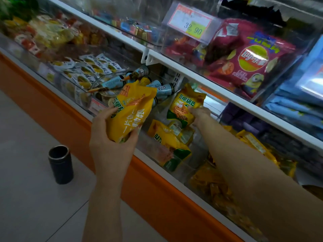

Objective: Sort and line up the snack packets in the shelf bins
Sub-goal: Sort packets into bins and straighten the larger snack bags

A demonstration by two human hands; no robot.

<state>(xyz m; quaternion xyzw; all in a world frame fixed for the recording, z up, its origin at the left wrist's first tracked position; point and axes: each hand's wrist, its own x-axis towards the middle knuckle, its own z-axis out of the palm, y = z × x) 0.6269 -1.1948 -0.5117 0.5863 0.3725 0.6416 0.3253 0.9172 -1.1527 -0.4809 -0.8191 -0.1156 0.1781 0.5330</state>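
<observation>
Head view: I see left hand [111, 142] wrapping yellow packet [131, 110], thumb opposite curled fingers. Right hand [200, 114] fingers clamp second packet [183, 105] at its lower edge.

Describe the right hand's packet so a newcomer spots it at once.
On the orange-fronted bottom shelf, look in the clear bin right of the blue cones. The packet stands nearly upright at the back, gripped by the right hand. Its yellow twins lie flat below it, and the left hand holds another packet outside the bin.

Clear shelf bin [196, 151] with yellow snack packets [166, 138]
</observation>
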